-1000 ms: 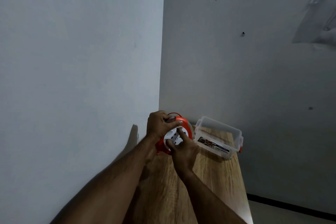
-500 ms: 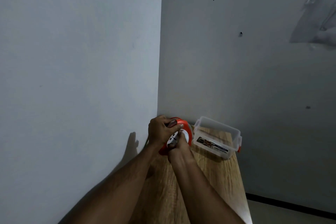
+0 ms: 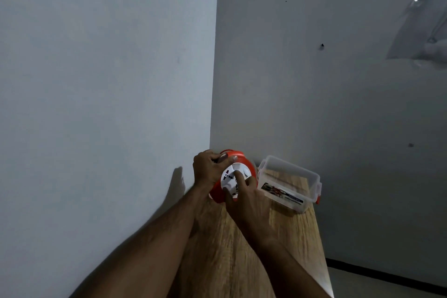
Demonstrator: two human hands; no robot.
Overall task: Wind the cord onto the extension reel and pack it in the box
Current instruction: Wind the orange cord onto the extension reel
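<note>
The left hand [image 3: 209, 172] covers the top left of the orange reel [image 3: 244, 161], and the right hand [image 3: 244, 197] hides its lower face. No cord is discernible. The box [image 3: 290, 184] label is too blurred to read.

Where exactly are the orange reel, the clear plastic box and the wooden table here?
orange reel [image 3: 249, 164]: head view, on its orange rim at the upper right.
clear plastic box [image 3: 290, 173]: head view, on its far wall near the rim.
wooden table [image 3: 242, 261]: head view, on bare wood between the forearms.
</note>
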